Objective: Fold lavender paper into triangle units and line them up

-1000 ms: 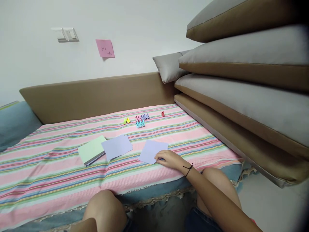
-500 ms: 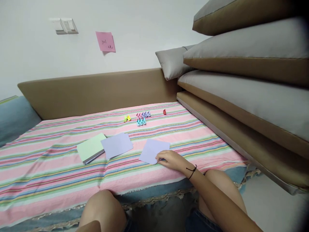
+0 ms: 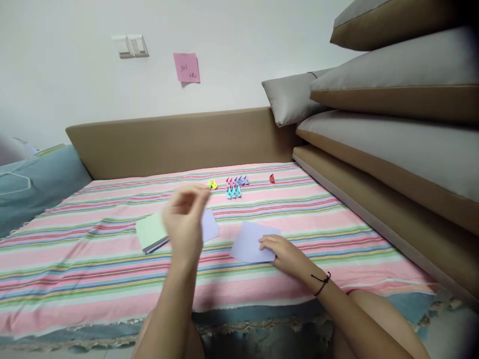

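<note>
My right hand (image 3: 286,252) grips the right edge of a lavender square of paper (image 3: 249,244) on the striped cloth, with its fingers on top and the thumb hidden. My left hand (image 3: 185,219) hangs in the air, fingers curled towards the thumb and blurred; nothing shows in them. Behind it, partly covered, lie a second lavender sheet (image 3: 210,227) and a pale green stack of paper (image 3: 151,232). Farther back stand several small folded paper pieces: turquoise (image 3: 233,192), pink (image 3: 230,182), purple (image 3: 242,180), yellow (image 3: 214,184) and a lone red one (image 3: 272,178).
Pink striped cloth (image 3: 112,274) covers the seat in front of my knees. A brown backrest (image 3: 179,142) runs along the wall. Large grey-brown cushions (image 3: 392,124) are stacked at the right. A blue cushion (image 3: 41,179) lies at the left.
My left hand has risen from the lap into the middle of the view. My right hand still holds the lavender paper's edge, now farther up it. The view has turned slightly left.
</note>
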Tool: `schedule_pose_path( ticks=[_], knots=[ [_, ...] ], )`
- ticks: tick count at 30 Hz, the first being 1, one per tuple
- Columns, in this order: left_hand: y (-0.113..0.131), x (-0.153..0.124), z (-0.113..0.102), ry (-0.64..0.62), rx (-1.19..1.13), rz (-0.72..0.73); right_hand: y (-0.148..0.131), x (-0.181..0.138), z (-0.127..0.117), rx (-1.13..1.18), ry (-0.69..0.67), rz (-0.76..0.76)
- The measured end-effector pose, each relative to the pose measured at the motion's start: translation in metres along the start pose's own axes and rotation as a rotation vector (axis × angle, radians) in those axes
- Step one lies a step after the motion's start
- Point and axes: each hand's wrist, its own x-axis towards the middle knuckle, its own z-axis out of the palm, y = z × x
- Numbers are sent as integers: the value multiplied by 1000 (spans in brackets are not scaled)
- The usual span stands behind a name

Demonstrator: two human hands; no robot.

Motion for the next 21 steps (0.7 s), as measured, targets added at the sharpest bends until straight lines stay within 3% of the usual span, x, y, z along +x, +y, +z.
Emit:
schedule_pose_path(
  ticks=[3, 6, 8, 12, 21],
  knots=[
    [-47, 1, 14, -254, 25, -373, -5, 14, -15, 105, 85, 71],
    [-90, -3, 18, -352, -9, -528, -9, 31, -32, 255, 211, 172],
    [-105, -10, 17, -427, -32, -631, -8, 41, -38, 359, 270, 244],
    [-107, -29, 13, -524, -3, -730, 0, 48, -35, 523, 322, 352],
    [-95, -37, 5, -501, 70, -714, -4, 31, -37, 670, 237, 501]
  ],
)
